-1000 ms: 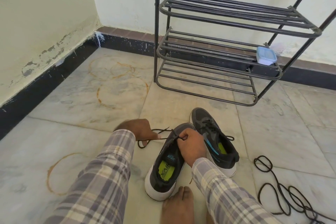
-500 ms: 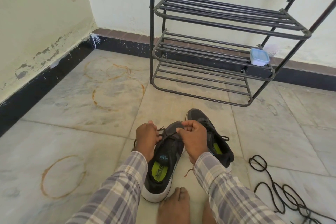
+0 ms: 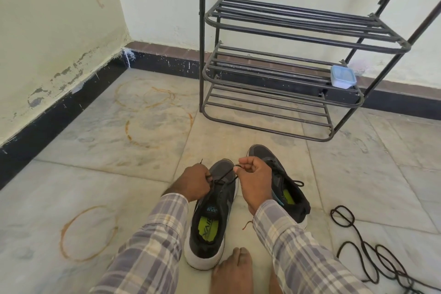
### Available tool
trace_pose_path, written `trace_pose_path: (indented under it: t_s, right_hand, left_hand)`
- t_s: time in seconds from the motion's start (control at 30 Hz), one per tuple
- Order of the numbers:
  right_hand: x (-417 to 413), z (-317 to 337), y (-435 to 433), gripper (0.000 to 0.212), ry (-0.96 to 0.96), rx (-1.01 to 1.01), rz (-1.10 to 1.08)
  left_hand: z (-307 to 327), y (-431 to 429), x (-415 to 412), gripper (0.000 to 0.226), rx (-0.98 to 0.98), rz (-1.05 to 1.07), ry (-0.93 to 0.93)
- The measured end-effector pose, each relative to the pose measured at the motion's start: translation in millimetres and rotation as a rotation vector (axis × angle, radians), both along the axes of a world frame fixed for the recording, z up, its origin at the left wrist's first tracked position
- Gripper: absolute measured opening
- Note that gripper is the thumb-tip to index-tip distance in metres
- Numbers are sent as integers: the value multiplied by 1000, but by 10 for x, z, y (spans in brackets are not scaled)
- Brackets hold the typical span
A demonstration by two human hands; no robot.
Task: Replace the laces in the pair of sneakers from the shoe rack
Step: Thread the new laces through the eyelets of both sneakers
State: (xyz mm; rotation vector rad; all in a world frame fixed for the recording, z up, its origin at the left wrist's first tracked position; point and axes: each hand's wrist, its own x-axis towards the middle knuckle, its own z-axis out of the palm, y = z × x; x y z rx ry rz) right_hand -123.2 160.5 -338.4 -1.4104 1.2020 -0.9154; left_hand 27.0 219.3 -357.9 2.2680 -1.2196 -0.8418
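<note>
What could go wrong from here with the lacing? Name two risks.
The left hand and right hand hold the lace taut over the near sneaker; the end by the left hand looks short and might slip out. The black cord lies looped on the floor and may tangle.

Plaid sleeves [image 3: 152, 234] — grey-lilac and cream checks — with a reddish thread [image 3: 248, 223] at the right cuff [image 3: 267, 213].
</note>
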Motion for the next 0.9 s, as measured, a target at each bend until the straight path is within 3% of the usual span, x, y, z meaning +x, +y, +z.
trace_pose_path:
  t_s: [0.13,0.27,0.33,0.47,0.67,0.83,0.9]
  right_hand:
    - [9,-69,103,26,86,22,122]
    - [-17,-251,279,71,367,-46,257]
    - [-30,-266,321,83,427,-49,263]
    - [-19,-207,275,78,462,11,321]
    - [-103,-193,282,65,479,38,396]
    - [-99,-234,354,95,530,67,488]
    - [-73,-240,371,97,588,31,492]
  left_hand:
    - [-9,35,-124,16,57,23,-191]
    - [-70,102,-193,24,38,111,-231]
    - [-27,149,-167,34,49,197,-235]
    - [-62,250,-88,44,37,360,-163]
    - [-132,318,-31,37,-71,516,-28]
    - [-181,277,-124,32,-81,509,25]
    - [-211,271,-166,31,-83,506,47]
